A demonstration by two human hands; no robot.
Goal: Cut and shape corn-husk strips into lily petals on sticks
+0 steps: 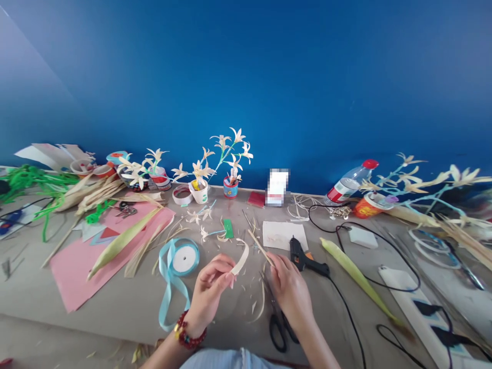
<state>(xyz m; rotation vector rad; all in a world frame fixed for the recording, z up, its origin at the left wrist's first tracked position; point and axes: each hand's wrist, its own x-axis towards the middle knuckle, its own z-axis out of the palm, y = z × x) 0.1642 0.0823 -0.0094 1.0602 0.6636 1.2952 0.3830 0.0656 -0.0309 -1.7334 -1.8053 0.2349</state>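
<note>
My left hand, with a red bead bracelet at the wrist, pinches a curved pale husk strip between thumb and fingers. In my right hand is a thin wooden stick, its tip pointing up and left toward the strip; the two stand apart. Black-handled scissors lie beneath and beside my right hand. A black glue gun rests just right of it, near a white card. To the left of my left hand lies a roll of light blue ribbon.
Cups with pale flowers, such as a white cup, line the blue wall. Pink paper and husks lie left. At right are a bottle, a green husk, black cables and a power strip.
</note>
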